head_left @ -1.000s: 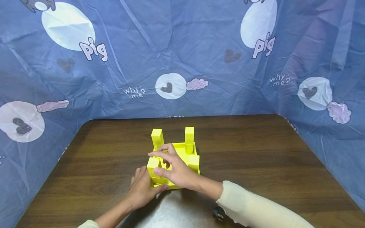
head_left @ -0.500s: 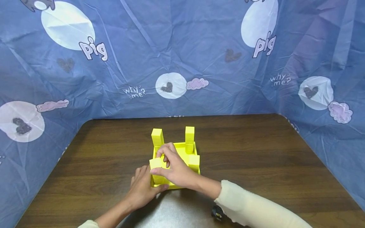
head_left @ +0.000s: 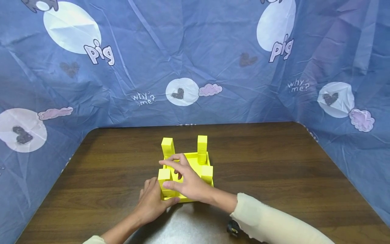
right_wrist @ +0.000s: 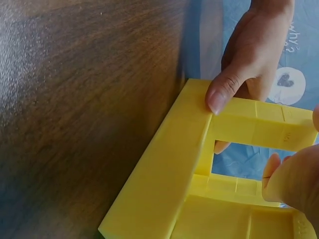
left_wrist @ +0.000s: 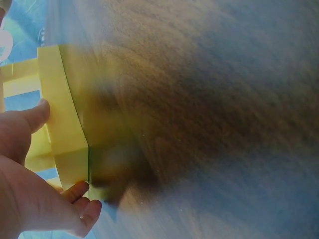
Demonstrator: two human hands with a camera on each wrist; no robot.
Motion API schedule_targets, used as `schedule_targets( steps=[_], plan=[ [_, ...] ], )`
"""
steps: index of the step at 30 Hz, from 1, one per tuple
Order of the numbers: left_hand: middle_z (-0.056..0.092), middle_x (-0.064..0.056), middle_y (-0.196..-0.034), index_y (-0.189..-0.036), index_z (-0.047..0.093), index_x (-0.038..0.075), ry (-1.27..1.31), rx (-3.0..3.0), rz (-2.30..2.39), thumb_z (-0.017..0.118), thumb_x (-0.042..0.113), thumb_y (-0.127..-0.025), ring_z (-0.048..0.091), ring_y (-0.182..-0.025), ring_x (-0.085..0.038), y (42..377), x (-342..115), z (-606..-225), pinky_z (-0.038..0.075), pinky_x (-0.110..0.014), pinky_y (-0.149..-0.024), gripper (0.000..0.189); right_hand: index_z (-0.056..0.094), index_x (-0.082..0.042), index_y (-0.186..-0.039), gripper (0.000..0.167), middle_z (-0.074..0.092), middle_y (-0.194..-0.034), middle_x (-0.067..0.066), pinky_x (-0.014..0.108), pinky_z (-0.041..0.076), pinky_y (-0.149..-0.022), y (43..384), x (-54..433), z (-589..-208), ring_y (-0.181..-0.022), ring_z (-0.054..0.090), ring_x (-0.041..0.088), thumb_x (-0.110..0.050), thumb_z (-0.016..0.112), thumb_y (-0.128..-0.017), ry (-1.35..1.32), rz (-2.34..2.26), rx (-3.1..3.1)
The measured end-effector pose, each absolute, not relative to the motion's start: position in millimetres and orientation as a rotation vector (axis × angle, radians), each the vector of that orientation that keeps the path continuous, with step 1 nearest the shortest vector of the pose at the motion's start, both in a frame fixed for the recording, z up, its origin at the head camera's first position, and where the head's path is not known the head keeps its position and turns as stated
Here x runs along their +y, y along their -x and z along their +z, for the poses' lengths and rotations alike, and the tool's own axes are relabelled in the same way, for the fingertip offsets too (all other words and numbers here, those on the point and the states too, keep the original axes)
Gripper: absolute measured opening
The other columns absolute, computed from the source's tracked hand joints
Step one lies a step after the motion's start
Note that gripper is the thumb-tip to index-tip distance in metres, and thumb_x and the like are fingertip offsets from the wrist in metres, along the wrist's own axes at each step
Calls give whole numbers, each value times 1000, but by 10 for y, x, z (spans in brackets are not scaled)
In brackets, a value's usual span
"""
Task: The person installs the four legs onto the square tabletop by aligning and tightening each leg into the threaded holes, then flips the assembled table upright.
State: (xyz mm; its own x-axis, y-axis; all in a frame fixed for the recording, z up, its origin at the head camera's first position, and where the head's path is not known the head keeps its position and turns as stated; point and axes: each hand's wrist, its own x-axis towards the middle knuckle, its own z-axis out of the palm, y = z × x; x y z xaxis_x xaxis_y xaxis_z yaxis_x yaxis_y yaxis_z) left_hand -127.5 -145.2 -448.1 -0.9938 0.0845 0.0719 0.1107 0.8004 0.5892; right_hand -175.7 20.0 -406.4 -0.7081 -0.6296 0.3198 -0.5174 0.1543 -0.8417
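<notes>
A yellow square base [head_left: 192, 156] with a raised rim lies on the table, and a square yellow post stands at each corner. My left hand [head_left: 150, 203] grips the base at its near left corner, thumb along the near side and fingers round the left side. My right hand [head_left: 192, 183] reaches across the base to the near left post [head_left: 164, 174]. The thumb is on the post's right front, and the index finger stretches behind its top; the other fingers are bent inward. In the right wrist view, this post [right_wrist: 271, 127] extends sideways from the base.
The far left post [head_left: 167, 146], far right post [head_left: 202, 145] and near right post [head_left: 207, 173] rise around the right hand. A small black object [head_left: 233, 227] is by the right sleeve. A blue printed cloth [head_left: 182, 51] hangs behind the brown wooden table [head_left: 259, 159].
My right index finger curled in half a second ago and is stretched out again now. The near left post's top shifted slightly right, then back left. The left hand has stayed in place.
</notes>
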Motion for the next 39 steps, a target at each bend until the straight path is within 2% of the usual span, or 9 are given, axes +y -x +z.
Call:
schedule_targets(
  steps=[3,5,11,18,21,24,27,31,39],
  plan=[
    [52,-5,-107,-112,60,13,161,-2940,-955,83,43,-71,40,-107,-25,1277,-1455,-4485,32,-44,-80,56,56,-14,-136,45,37,-137,8,32,42,-86,1767,199,-4064,-120,41,20,-14,65,-92,1186,-1603,2292],
    [52,-4,-107,-112,59,13,161,-2940,-956,83,43,-71,40,-107,-25,1278,-1455,-4485,32,-44,-80,56,60,-13,-132,40,38,-137,9,31,43,-86,1769,193,-4063,-122,41,21,-12,65,-92,1181,-1604,2298],
    [52,-4,-109,-118,56,13,161,-2936,-965,82,45,-71,40,-109,-24,1278,-1456,-4478,32,-42,-79,62,58,-17,-114,37,41,-121,-2,36,43,-78,1773,142,-4059,-93,47,14,-15,77,-82,1069,-1648,2325],
    [52,-6,-108,-111,63,16,178,-2927,-960,82,46,-70,42,-109,-27,1281,-1447,-4456,33,-46,-79,54,44,-13,-93,43,39,-107,2,36,42,-74,1812,38,-4103,-87,43,20,-20,83,-76,1086,-1699,2378],
    [52,-6,-109,-112,62,17,182,-2929,-956,82,44,-71,41,-109,-27,1286,-1447,-4457,34,-46,-79,53,47,-13,-100,42,39,-113,2,35,42,-74,1806,53,-4112,-90,43,21,-21,82,-78,1106,-1685,2371],
    [52,-5,-109,-114,59,16,174,-2940,-963,82,43,-72,41,-108,-26,1287,-1451,-4464,33,-45,-80,56,53,-17,-121,46,38,-122,1,34,42,-79,1789,119,-4108,-99,43,21,-23,77,-82,1121,-1657,2330],
    [52,-4,-109,-116,56,13,168,-2944,-969,82,44,-72,40,-108,-25,1284,-1456,-4468,32,-44,-80,60,52,-19,-136,50,36,-131,1,36,41,-85,1783,177,-4106,-115,40,21,-22,69,-89,1148,-1637,2289],
    [52,-5,-109,-117,56,12,172,-2935,-955,82,45,-72,41,-107,-25,1283,-1460,-4471,33,-44,-80,62,56,-18,-136,42,35,-137,1,39,38,-95,1795,193,-4104,-129,30,18,-20,61,-94,1188,-1618,2262],
    [52,-6,-110,-124,53,6,168,-2944,-955,82,47,-71,41,-110,-26,1281,-1451,-4468,34,-46,-81,73,64,-13,-125,33,40,-135,-1,37,38,-98,1791,147,-4107,-129,31,16,-13,65,-92,1199,-1643,2288]
  ],
)
